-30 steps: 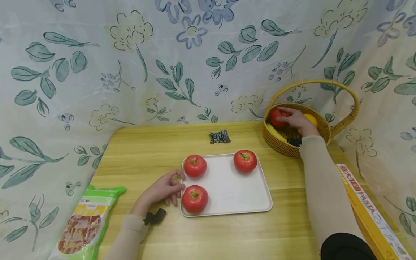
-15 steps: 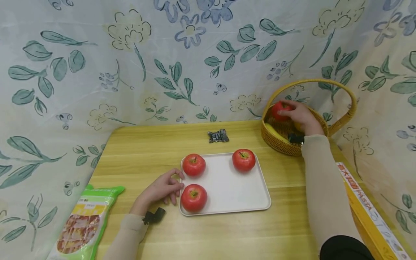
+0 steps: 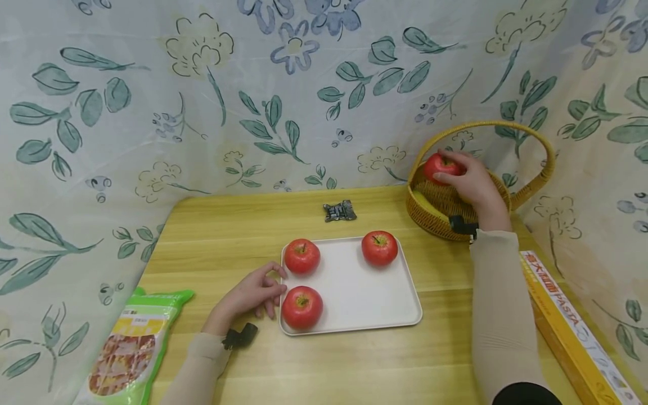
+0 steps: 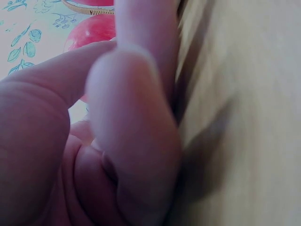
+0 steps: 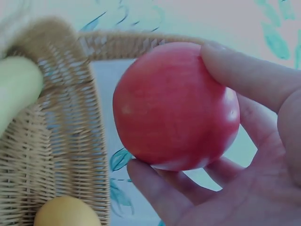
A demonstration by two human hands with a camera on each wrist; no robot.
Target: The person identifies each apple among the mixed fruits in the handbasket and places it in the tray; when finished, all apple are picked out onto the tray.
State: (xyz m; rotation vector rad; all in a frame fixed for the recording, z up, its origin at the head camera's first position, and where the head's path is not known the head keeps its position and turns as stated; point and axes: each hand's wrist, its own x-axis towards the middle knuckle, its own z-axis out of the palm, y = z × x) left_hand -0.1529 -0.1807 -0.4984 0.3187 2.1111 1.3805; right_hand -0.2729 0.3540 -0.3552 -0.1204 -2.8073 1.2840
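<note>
My right hand [image 3: 475, 179] grips a red apple [image 3: 441, 168] above the wicker basket [image 3: 436, 227]. In the right wrist view, thumb and fingers wrap the apple [image 5: 176, 108], which hangs higher than the basket's rim. A yellow banana [image 3: 428, 206] lies inside the basket; a round yellow fruit [image 5: 67, 214] shows there in the right wrist view. My left hand [image 3: 253, 292] rests on the table with fingers loosely bent, fingertips right at the left rim of a white tray [image 3: 361, 298]. That tray bears three red apples: one rear left [image 3: 302, 256], one front left [image 3: 302, 307], one rear right [image 3: 379, 248].
A small black wrapped packet [image 3: 340, 211] lies behind the tray. At the left is a green food bag [image 3: 126, 349]; along the right edge lies a yellow pasta box [image 3: 572, 326]. Floral cloth [image 3: 283, 112] hangs behind the wooden table [image 3: 243, 225].
My right hand has lifted the red apple up from inside the basket to above its rim. My left hand and the tray's apples have stayed in place.
</note>
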